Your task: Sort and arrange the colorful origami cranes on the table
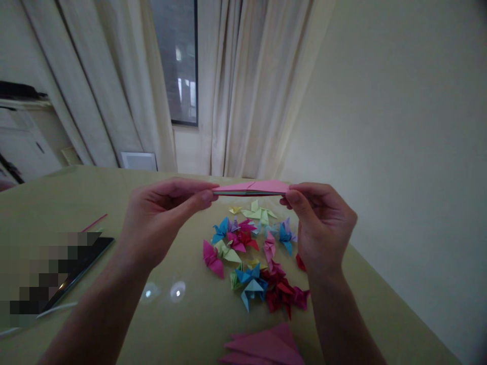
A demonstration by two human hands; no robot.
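A thin stack of folded paper (251, 188), pink on top with green and red edges below, is held level above the table between my two hands. My left hand (158, 218) pinches its left end between thumb and fingers. At the opposite end, the thumb and fingers of my right hand (325, 223) grip it the same way. Below and behind it lie several small folded paper cranes in blue, red, pink, green and purple, among them a blue crane (253, 284) and a pale green one (259, 212). Closest to me are pink folded sheets (266, 345), cut off by the bottom edge.
On the left of the table (182, 329) lies a dark flat device (89, 261), partly blurred out, with a white cable (57, 309) and a thin pink stick (95, 222) near it. A bare wall (411, 152) borders the right side. Curtains (262, 91) hang beyond the far edge.
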